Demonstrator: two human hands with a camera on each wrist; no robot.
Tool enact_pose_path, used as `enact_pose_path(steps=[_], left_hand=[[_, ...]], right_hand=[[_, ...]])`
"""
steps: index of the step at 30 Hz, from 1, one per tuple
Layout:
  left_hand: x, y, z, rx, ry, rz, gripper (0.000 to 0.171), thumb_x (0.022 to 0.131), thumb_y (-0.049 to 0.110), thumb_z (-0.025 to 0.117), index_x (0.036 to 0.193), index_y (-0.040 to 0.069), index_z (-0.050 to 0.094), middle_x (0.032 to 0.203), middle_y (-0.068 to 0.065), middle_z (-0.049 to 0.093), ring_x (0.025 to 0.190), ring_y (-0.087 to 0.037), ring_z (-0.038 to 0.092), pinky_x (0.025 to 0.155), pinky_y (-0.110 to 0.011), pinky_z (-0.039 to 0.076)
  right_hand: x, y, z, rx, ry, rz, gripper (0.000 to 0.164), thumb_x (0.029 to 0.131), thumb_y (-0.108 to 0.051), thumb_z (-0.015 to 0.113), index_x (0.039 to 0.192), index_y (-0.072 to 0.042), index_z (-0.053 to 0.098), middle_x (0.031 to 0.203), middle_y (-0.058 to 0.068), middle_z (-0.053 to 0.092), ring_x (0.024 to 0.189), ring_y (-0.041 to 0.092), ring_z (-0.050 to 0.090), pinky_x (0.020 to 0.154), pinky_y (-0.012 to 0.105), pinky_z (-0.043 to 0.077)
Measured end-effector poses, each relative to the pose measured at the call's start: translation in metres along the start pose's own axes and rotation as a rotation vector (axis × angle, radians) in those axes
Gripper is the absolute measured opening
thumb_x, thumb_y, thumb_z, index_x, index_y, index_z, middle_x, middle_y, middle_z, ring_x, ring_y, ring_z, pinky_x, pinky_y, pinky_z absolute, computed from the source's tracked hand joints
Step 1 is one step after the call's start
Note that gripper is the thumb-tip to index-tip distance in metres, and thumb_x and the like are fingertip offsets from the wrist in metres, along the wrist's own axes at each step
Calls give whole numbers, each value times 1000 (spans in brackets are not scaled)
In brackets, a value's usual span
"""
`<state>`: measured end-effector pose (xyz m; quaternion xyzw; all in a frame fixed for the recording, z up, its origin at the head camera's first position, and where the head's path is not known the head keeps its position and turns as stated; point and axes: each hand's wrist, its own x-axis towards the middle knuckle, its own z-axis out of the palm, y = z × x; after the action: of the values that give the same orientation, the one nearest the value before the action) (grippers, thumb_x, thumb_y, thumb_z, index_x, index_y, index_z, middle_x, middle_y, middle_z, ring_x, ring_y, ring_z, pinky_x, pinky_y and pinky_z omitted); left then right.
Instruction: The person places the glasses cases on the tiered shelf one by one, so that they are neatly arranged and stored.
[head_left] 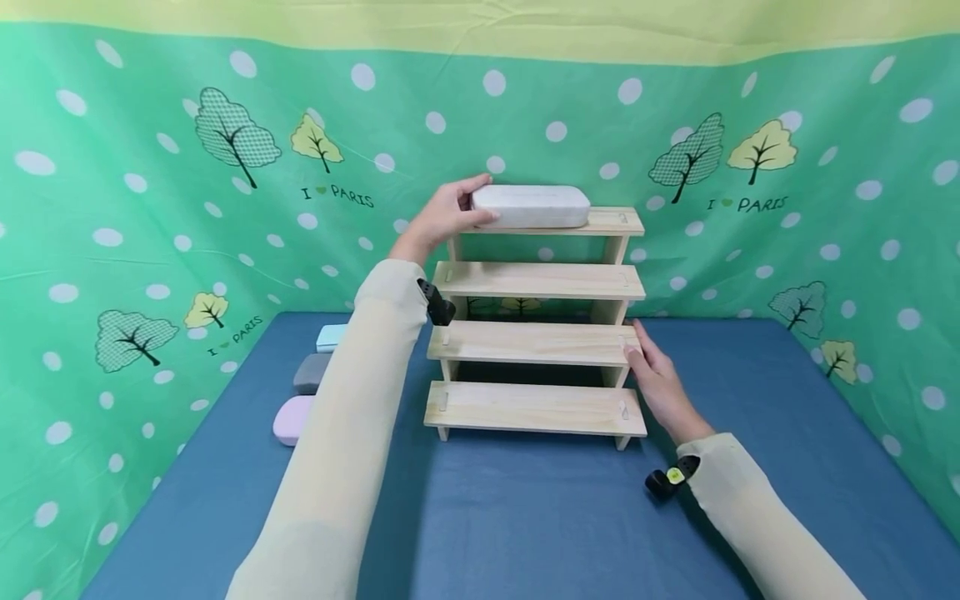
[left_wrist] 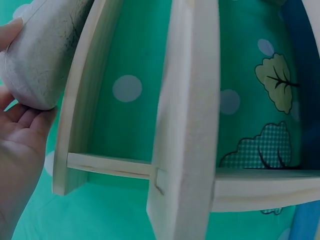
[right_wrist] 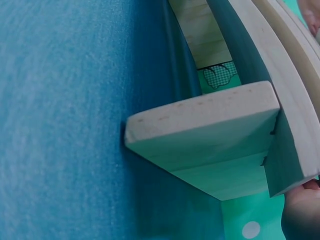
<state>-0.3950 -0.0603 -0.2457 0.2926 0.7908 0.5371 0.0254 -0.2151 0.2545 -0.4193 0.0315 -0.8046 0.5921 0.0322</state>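
A pale grey-white elongated case with rounded corners, like a glasses case [head_left: 531, 207], lies along the top board of a wooden four-step display stand [head_left: 536, 343]. My left hand [head_left: 442, 215] grips its left end, thumb in front and fingers behind. In the left wrist view the case [left_wrist: 42, 50] shows a marbled surface, and my left hand [left_wrist: 22, 145] curls round its end. Lower down, my right hand [head_left: 660, 379] holds the right end of the stand's second board from the bottom. Only part of my right hand [right_wrist: 302, 215] shows in the right wrist view, under the board's corner.
Left of the stand, a light blue case [head_left: 330, 337], a dark grey case [head_left: 311, 373] and a lilac case [head_left: 291, 419] lie in a row, partly hidden by my left sleeve. Blue cloth [head_left: 525, 517] covers the table. A green dotted curtain [head_left: 420, 92] hangs behind.
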Motion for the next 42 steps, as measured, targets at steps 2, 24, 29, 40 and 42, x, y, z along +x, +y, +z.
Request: enact_pose_path(steps=[2,24,29,40,42], left_hand=[[0,1,-1,7,-5,-11,73,85,11,68,147,4,30,148,-9,37,121,-17,47,97,-27,41],[-2,-1,-5,34,19,-29,69,88,5,64,147,4,29,153,-7,27,137,-17,31,107,-25,31],[-14,4,-11,52,51,-28,75,84,10,69,148,12,29,155,0,24,141,-13,22,109,-19,21],[-67,5,-32,68,52,58,76,84,6,69,148,10,28,155,-1,24,141,-10,20,110,-19,20],[-80,-1,-34,86,38,67,77,84,6,70,148,10,28,155,-2,24,141,-11,20,111,-21,19]], right_hand=[[0,0,1,3,-1,-1,64,101,-41,36,152,-23,2,158,9,6,141,31,15,106,52,25],[-1,-2,3,4,10,0,61,102,-38,36,151,-25,3,157,7,7,141,30,16,107,51,25],[-1,-2,4,5,11,7,61,101,-39,36,151,-25,3,158,6,6,142,29,14,107,51,24],[-1,0,3,12,23,-12,60,102,-37,37,151,-26,4,157,8,7,141,30,16,107,51,25],[-1,1,3,17,20,-13,61,102,-38,36,151,-26,4,157,8,7,141,30,15,107,51,24]])
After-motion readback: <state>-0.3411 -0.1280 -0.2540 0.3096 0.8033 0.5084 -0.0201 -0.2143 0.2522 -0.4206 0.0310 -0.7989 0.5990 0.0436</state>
